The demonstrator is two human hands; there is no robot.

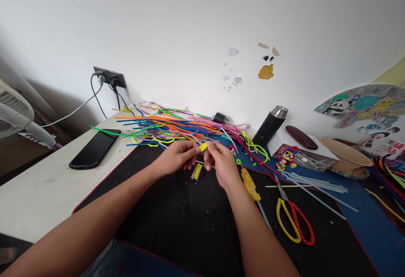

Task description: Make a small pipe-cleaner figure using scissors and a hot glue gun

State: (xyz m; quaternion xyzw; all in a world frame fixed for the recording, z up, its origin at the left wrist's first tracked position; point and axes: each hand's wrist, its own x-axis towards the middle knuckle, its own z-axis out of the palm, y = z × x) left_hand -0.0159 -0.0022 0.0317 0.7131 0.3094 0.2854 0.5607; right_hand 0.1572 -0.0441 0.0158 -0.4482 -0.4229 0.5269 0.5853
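Note:
A small yellow piece is pinched between my two hands above the black mat. My left hand grips its left end with thumb and forefinger. On the other side, my right hand holds the right end between its fingertips. Just below the hands, a small bundle of pink, green and yellow pieces lies on the mat. A yellow glue gun rests to the right of my right hand.
Many coloured pipe cleaners lie behind the hands. Scissors, glue sticks, a black flask, a white box and a small figurine are at the right. A black phone lies at the left.

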